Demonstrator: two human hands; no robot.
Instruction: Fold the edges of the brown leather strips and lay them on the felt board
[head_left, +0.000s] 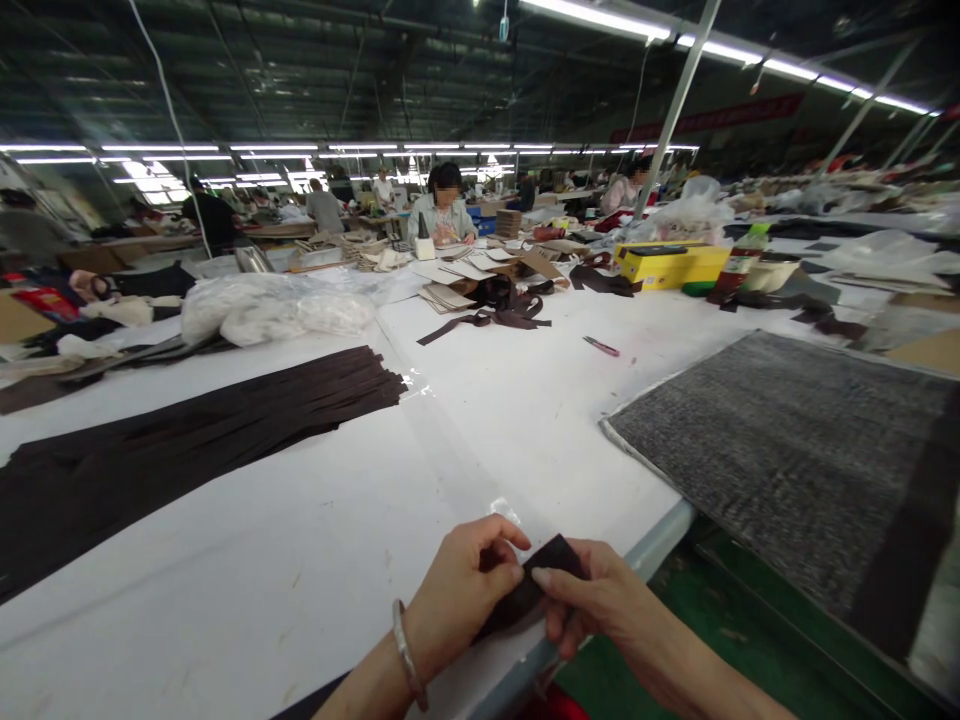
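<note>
Both my hands meet at the near edge of the white table [315,560]. My left hand [457,590], with a metal bangle on the wrist, pinches a dark brown strip of material [536,580]. My right hand [592,595] grips the same strip from the other side, thumb on top. The strip is short and partly hidden between my fingers. A long spread of the same dark strips [187,440] lies flat on the table to the left, well away from my hands.
A grey textured mat [787,460] lies at the right. Pink-handled scissors [601,346], clear plastic bags [270,305], brown ribbons [495,305], cardboard pieces and a yellow box [671,265] sit farther back. People sit working at distant tables. Green floor shows below the table edge.
</note>
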